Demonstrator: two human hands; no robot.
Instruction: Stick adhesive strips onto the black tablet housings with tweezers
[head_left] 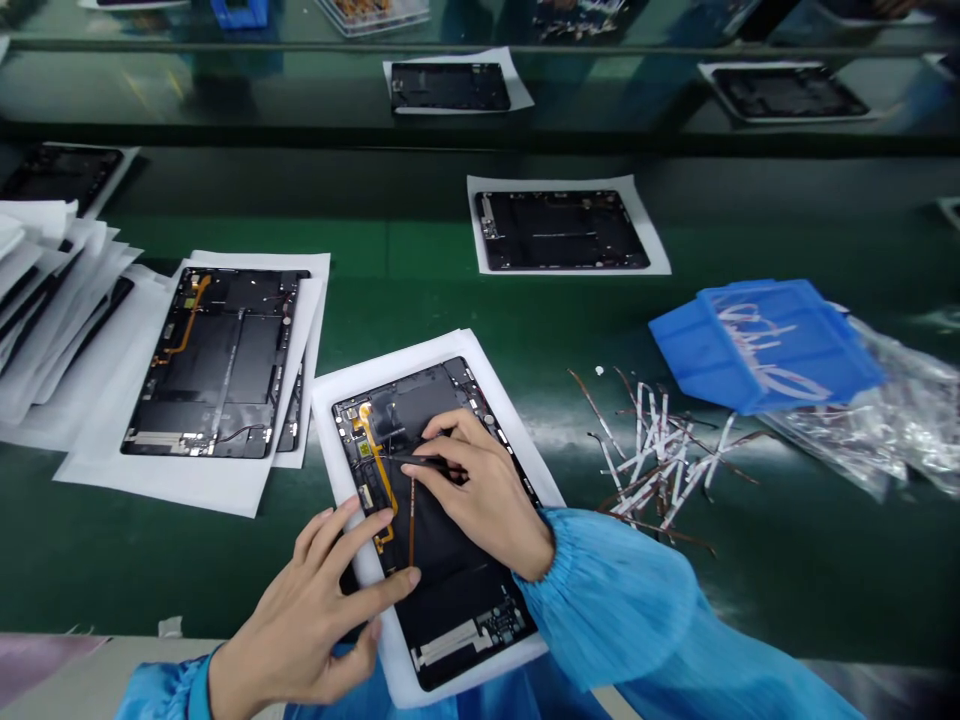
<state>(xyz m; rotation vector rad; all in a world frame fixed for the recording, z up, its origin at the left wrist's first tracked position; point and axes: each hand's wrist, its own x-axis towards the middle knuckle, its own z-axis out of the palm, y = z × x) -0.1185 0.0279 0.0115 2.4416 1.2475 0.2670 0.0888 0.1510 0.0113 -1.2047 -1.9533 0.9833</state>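
A black tablet housing (439, 590) lies tilted on white foam sheeting (536, 470) in front of me. An orange flex cable (381, 465) runs down its left side, and a thin brown strip (412, 520) lies beside it. My right hand (480, 480) is closed on black tweezers (431, 461), whose tips are over the housing's upper part, near the strip's upper end. With fingers spread, my left hand (322, 590) rests at the housing's left edge. One fingertip presses at the lower end of the brown strip, another touches near the orange cable.
Loose flex strips (664, 460) lie in a pile at right, beside a blue bin (772, 345) and clear plastic bags (885, 400). At left are another tablet housing (217, 360) and stacked sheets (64, 310). Further housings (562, 230) on white sheets sit farther back.
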